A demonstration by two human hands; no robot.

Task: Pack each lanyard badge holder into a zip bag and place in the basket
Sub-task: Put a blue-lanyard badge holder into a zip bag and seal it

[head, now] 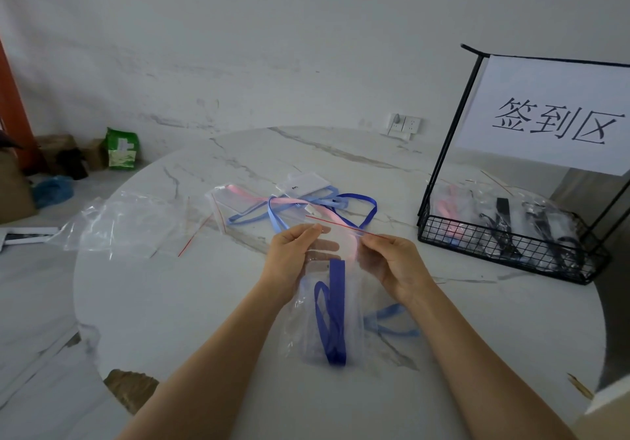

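Observation:
My left hand (296, 258) and my right hand (392, 265) each pinch the red-lined top edge of a clear zip bag (351, 340) that hangs over the table. Inside the bag are a dark blue lanyard (335, 316) and its clear badge holder. Behind the hands lies a heap of more badge holders (300, 187) with pink, light blue and dark blue lanyards. A light blue lanyard (392, 320) lies on the table under the bag. The black wire basket (504, 245) stands at the right and holds several packed bags.
A pile of empty zip bags (126, 224) lies at the left of the round marble table (191, 303). A paper sign (552, 115) hangs on the basket's black frame. Boxes and a green packet (122, 149) sit on the floor at the far left.

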